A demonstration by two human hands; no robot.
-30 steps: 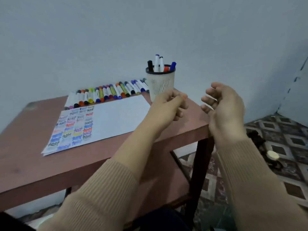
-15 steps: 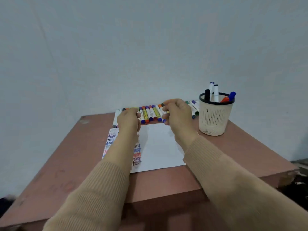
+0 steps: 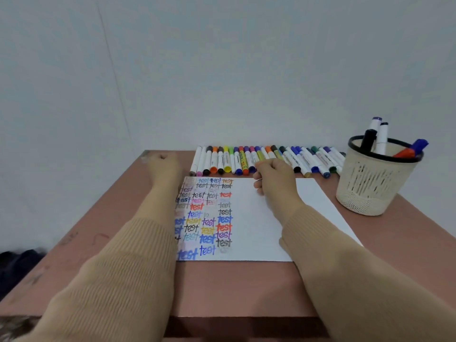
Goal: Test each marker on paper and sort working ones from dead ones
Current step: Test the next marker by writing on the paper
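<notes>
- Desk (image 3: 234, 287): reddish-brown top, set against a pale wall; carries all items below.
- Paper (image 3: 256, 233): one white sheet, flat at mid-desk. Its left part is filled with the word "test" (image 3: 208, 221) written many times in many colours; its right part is bare.
- Row of markers (image 3: 223, 160): capped, white-bodied, laid side by side along the far edge of the desk, just beyond the paper, with caps in mixed colours.
- Pen holder (image 3: 370, 186): cream mesh cup with a black rim, upright at the right of the desk, beside the paper's far right corner.
- Markers in the holder (image 3: 382, 138): several standing or leaning (black, white-bodied, orange and blue among them).
- Right hand (image 3: 275, 177): fingers curled, knuckles at the near ends of the row's middle markers, palm over the paper's far edge; whether it grips a marker cannot be told.
- Left hand (image 3: 164, 166): on the desk left of the row, blurred; grip cannot be told.
- Sleeves (image 3: 118, 280): tan ribbed knit on both arms.
- Dark cloth (image 3: 17, 265): low at the left, off the desk.
</notes>
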